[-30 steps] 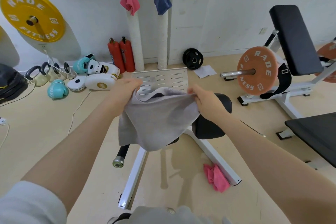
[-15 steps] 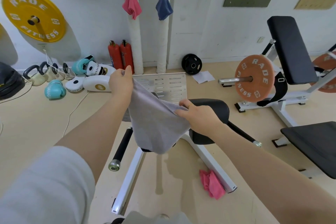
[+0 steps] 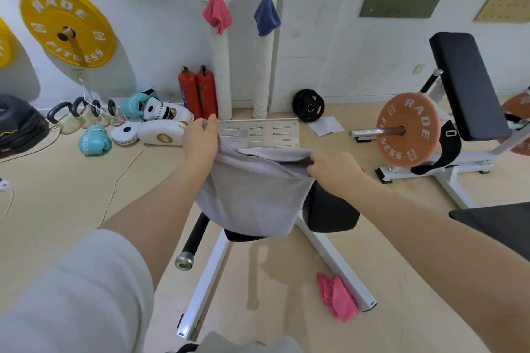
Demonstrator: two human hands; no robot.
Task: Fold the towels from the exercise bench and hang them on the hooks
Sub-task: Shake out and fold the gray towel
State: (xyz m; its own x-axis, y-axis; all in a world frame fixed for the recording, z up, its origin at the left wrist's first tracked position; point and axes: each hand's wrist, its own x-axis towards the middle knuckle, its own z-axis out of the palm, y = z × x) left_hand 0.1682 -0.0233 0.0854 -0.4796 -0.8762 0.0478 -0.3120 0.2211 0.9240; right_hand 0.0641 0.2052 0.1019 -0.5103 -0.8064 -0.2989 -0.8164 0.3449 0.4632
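Head camera view, looking down at two bare arms holding a grey towel (image 3: 252, 195) at frame centre, above a black-padded exercise bench (image 3: 329, 212) with a white frame. The left hand (image 3: 200, 139) pinches the towel's upper left corner, raised higher; the right hand (image 3: 334, 170) grips its upper right edge with curled fingers. At upper centre, a pink towel (image 3: 217, 14) and a blue towel (image 3: 266, 18) hang from wall hooks. Another pink towel (image 3: 337, 296) lies crumpled on the floor at lower right.
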